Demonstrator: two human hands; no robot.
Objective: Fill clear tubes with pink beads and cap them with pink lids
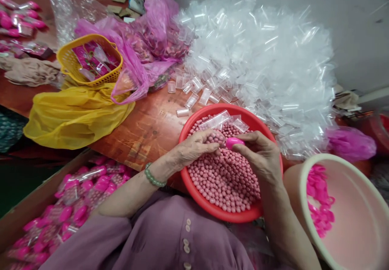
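Observation:
Over a red basin (186,156) of pink beads (219,183), my left hand (199,144) is closed around a clear plastic tube (216,138) filled with beads. My right hand (258,150) pinches a bright pink cap (234,143) between thumb and fingers. The cap is at the tube's right end; whether it is seated on the tube I cannot tell. Behind my hands, a few clear empty tubes (215,120) lie on the beads inside the basin.
A large heap of clear tubes (258,55) covers the table's back right. A pale bucket (352,213) with pink caps (319,201) stands right. Capped bead tubes (73,205) fill a box lower left. A yellow basket (67,59) and yellow bag (75,116) lie left.

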